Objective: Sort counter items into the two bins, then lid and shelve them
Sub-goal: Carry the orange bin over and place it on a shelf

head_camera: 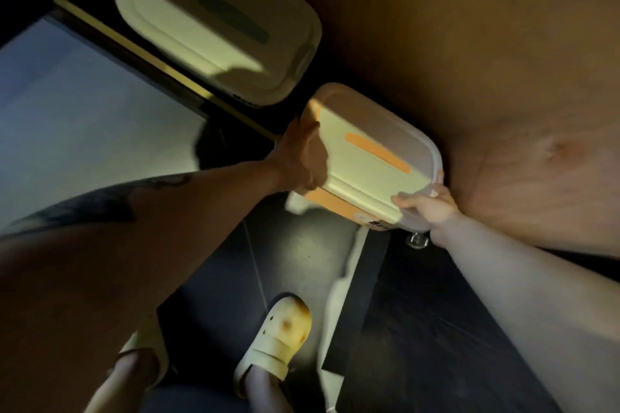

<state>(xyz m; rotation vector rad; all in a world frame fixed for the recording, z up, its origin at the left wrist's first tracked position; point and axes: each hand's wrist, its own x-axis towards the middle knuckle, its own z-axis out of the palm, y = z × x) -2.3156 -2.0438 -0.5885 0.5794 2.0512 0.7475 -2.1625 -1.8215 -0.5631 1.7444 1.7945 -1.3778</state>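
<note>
A lidded bin with an orange strip on its white lid (365, 164) is held low in a dim cabinet space. My left hand (303, 154) lies against its left side, fingers stretched along the edge. My right hand (424, 208) grips its near right corner, fingers curled over the lid's rim. A second lidded bin with a dark strip on its lid (218, 23) sits further in at the upper left.
A brown wooden panel (469, 43) fills the right side. A dark frame with a pale strip (134, 47) runs diagonally at the left. A clear knob (417, 240) shows below the bin. My feet in pale sandals (273, 335) stand on the dark floor.
</note>
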